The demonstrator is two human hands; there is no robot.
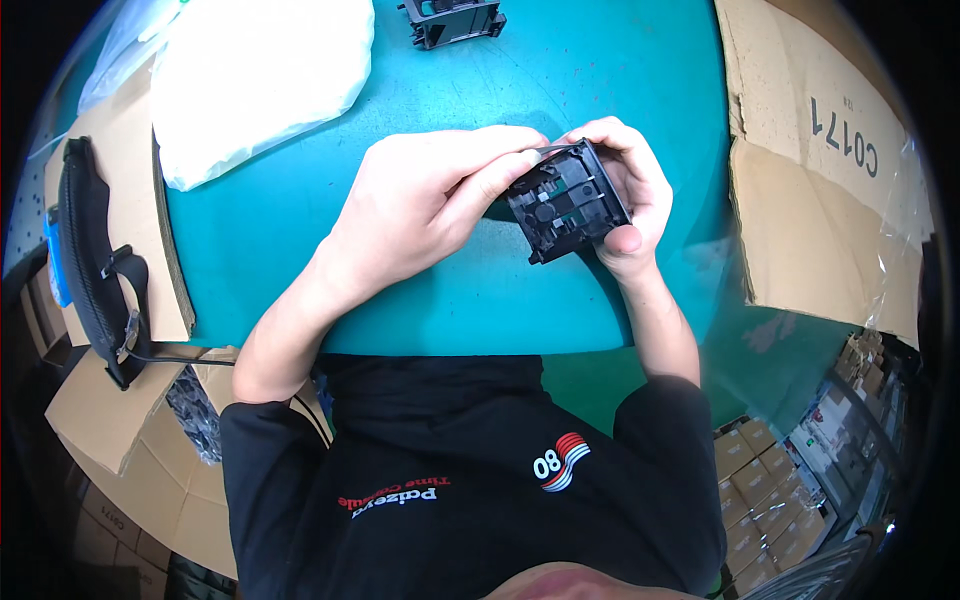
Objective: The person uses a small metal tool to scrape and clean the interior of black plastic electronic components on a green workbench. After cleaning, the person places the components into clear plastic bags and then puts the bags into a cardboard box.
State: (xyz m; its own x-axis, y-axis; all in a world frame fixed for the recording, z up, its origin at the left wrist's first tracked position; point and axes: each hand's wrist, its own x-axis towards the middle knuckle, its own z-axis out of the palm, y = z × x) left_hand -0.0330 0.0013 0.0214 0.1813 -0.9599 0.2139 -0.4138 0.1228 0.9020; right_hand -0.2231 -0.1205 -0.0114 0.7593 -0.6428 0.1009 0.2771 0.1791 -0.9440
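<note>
Two bare hands meet over one teal round table (480,290) in the head view, both on a single black moulded plastic frame part (568,203), squarish with ribs and cut-outs. The part is held just above the table, tilted, its open face turned toward the camera.

The right hand (630,185) cups it from behind and from the right side: fingers curled over the top edge, thumb pressed against the lower right corner. The left hand (425,205) reaches across, thumb and forefinger pressed together, pinching at the upper left edge of the part, where a thin dark wire or clip seems to sit; too small to tell which.

Progress, as a judgement: the part is mid-handling, with something apparently being fitted or seated at its top edge and not clearly finished. One similar black plastic frame piece (452,20) sits at the far edge of the table, apart from the hands.

Counts: one white plastic bag (255,75), bulky, far left on the table. One flat cardboard sheet (820,170) at the right, covered with clear film. One black strap-like band (95,260) lies on cardboard at the left. Several small stacked cardboard boxes (760,490) lower right, number unclear. Black parts in an open carton (195,410) lower left, uncountable.
</note>
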